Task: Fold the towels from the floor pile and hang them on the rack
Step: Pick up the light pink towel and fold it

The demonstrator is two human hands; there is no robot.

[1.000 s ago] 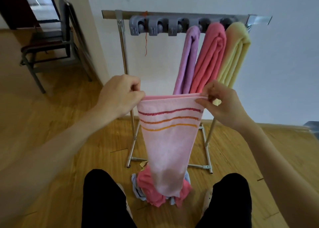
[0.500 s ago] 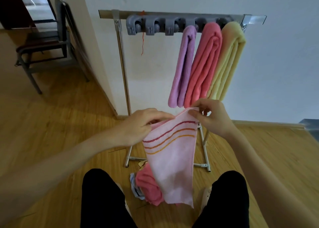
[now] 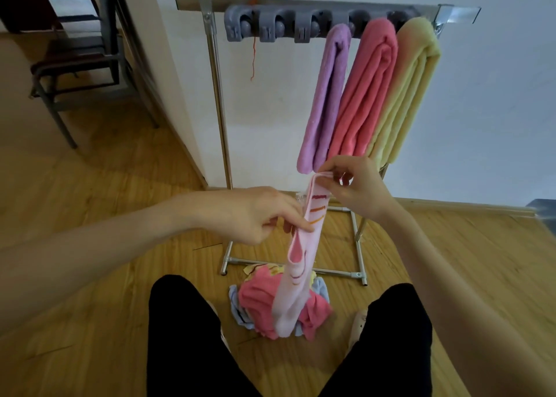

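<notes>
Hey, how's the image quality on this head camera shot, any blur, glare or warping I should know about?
Head view: wide-angle warping bows the rack top bar and leans the wall edges; the forearms and chair at the frame edges look smeared; the left hand and right hand pinching the pink striped towel are fairly sharp; lighting is soft and even, with a bright reflection on the bar's right end.

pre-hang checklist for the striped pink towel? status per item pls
1. Right hand pinches striped pink towel at its top edge: ok.
2. Left hand pinches it lower down: ok.
3. Towel folded narrow lengthwise: ok.
4. Folded short enough to hang: not ok, its tail reaches the floor pile.
5. Free clips on rack: ok, three on the left.
6. Edges aligned: cannot tell.
</notes>
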